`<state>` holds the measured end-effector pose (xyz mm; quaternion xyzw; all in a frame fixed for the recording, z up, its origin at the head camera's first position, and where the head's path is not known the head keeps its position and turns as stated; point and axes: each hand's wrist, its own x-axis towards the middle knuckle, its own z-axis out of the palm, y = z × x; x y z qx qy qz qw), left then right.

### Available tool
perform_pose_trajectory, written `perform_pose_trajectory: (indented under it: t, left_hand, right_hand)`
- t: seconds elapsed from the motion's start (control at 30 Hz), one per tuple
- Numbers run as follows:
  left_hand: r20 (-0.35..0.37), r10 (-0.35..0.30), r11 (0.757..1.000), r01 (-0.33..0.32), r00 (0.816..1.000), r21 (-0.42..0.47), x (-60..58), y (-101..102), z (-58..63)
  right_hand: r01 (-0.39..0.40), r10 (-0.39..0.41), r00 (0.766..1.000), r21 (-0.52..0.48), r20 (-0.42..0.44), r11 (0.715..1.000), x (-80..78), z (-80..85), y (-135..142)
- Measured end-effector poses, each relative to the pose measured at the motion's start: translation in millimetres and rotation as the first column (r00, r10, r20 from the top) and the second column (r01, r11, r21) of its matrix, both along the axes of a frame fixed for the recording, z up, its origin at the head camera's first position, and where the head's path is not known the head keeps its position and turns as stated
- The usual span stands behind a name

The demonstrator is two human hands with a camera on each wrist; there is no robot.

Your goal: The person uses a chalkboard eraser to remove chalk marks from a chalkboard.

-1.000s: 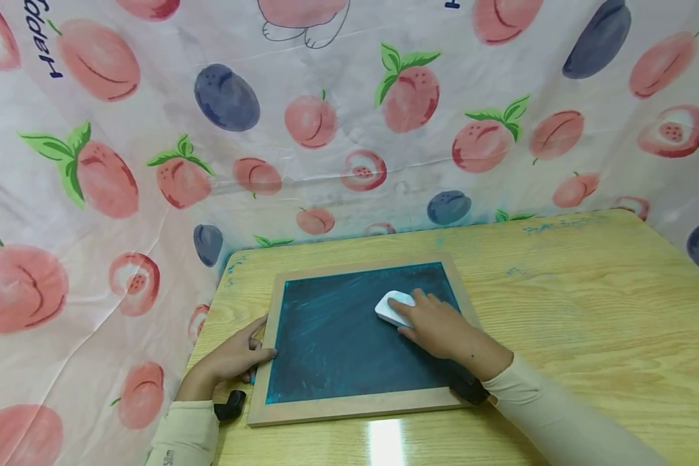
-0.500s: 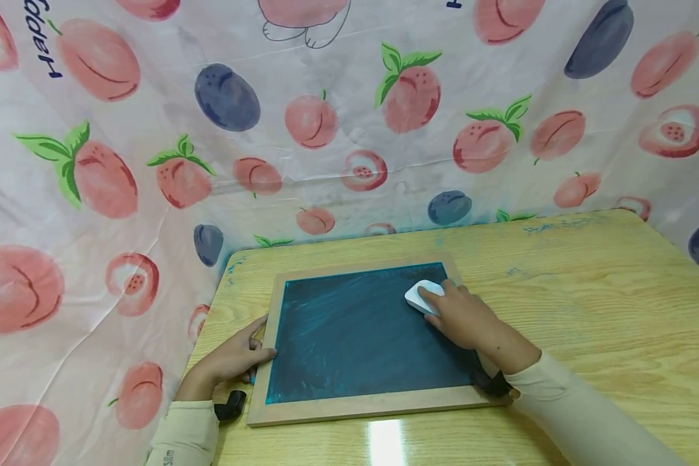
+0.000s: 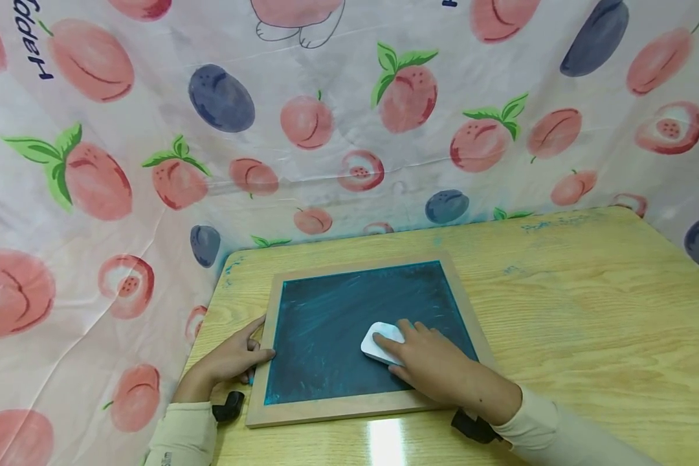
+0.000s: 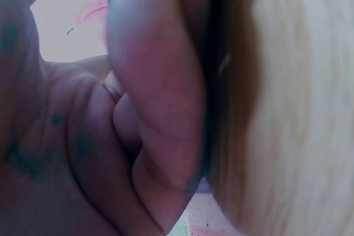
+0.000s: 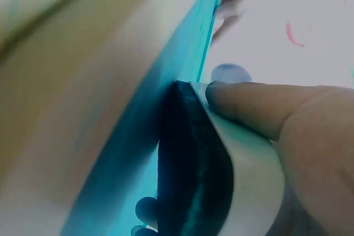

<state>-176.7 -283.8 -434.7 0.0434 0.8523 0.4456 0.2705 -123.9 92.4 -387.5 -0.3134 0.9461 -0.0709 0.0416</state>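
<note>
A wood-framed chalkboard (image 3: 338,310) lies on the table, its dark surface streaked with faint blue chalk. In the head view my left hand (image 3: 231,357) holds the board's left edge, thumb over the frame and index finger along its side. The other fingers are curled, with a bit of blue at their tips. My right hand (image 3: 433,362) grips a white-backed eraser (image 3: 378,341) against the lower middle of the board. From the right wrist view, the eraser's dark felt (image 5: 193,175) meets the blue-dusted surface, with a finger (image 5: 249,103) on its back.
The yellow wood-grain table (image 3: 588,310) extends to the right, with blue chalk smudges (image 3: 538,226) near its back edge. A fruit-print cloth (image 3: 349,97) hangs behind and along the left. Black wrist cameras (image 3: 228,408) sit on both wrists.
My right hand swept the eraser up and to the right, then back down and left across the board. The left hand stayed at the frame's left edge.
</note>
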Motion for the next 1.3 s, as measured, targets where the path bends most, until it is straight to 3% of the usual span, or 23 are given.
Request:
perform_pose_trajectory:
  t: [0.2, 0.4, 0.57, 1.0, 1.3]
  left_hand:
    - [-0.010, 0.001, 1.000, -0.001, 1.000, -0.003, 0.0, -1.1, -1.8]
    - [-0.006, 0.003, 1.000, -0.003, 1.000, -0.011, -0.4, 0.2, -1.3]
    - [0.010, 0.000, 1.000, 0.000, 1.000, -0.008, -1.7, -0.4, -1.1]
    - [-0.006, -0.006, 1.000, 0.006, 1.000, -0.007, 0.6, -2.0, -4.5]
    - [-0.007, -0.003, 1.000, 0.003, 1.000, -0.020, -0.8, -1.7, -4.3]
  right_hand:
    - [0.074, -0.074, 0.997, 0.007, 0.000, 0.997, 4.3, -2.0, 8.0]
    - [0.183, -0.184, 0.978, -0.019, -0.094, 0.983, -0.8, -5.4, 43.1]
    - [0.268, -0.270, 0.957, -0.034, -0.104, 0.963, -2.4, -4.9, 68.7]
    - [0.289, -0.294, 0.955, -0.086, -0.045, 0.953, -6.8, -4.9, 81.2]
    - [0.359, -0.363, 0.932, -0.141, -0.002, 0.923, -23.3, -0.9, 108.2]
